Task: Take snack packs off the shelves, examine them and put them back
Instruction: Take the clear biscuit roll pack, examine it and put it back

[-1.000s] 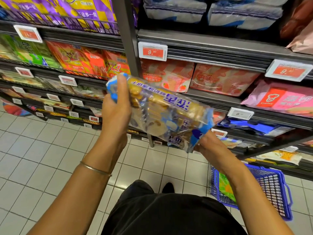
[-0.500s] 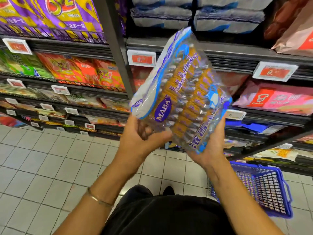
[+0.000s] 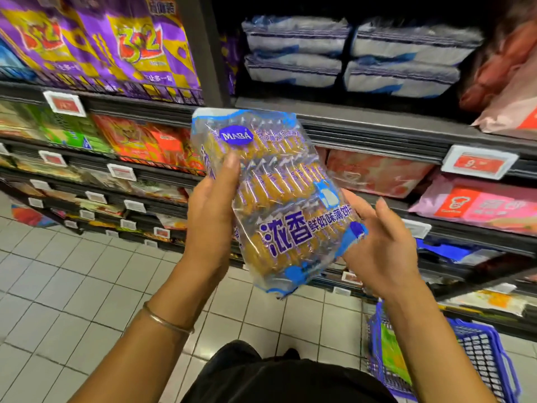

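Head view: the left hand (image 3: 215, 219) is grasping the clear blue-printed plastic biscuit pack (image 3: 279, 199) in mid-air. The right hand (image 3: 380, 251), grip released, is cradling its four-o'clock edge. Better to be squeezing lightly, label facing up.

A supermarket snack aisle. Long dark metal shelves (image 3: 363, 123) run in tiers across the frame, each front edge carrying red-and-white price labels (image 3: 479, 162). The shelves are packed with rows of identical goods: purple and yellow snack bags (image 3: 130, 48) at upper left, orange packs (image 3: 139, 138) below them, stacked blue-and-white packs (image 3: 296, 39) at upper centre, pink packs (image 3: 479, 205) at right. A blue plastic shopping basket (image 3: 488, 359) sits at lower right on a pale tiled floor (image 3: 72, 286).
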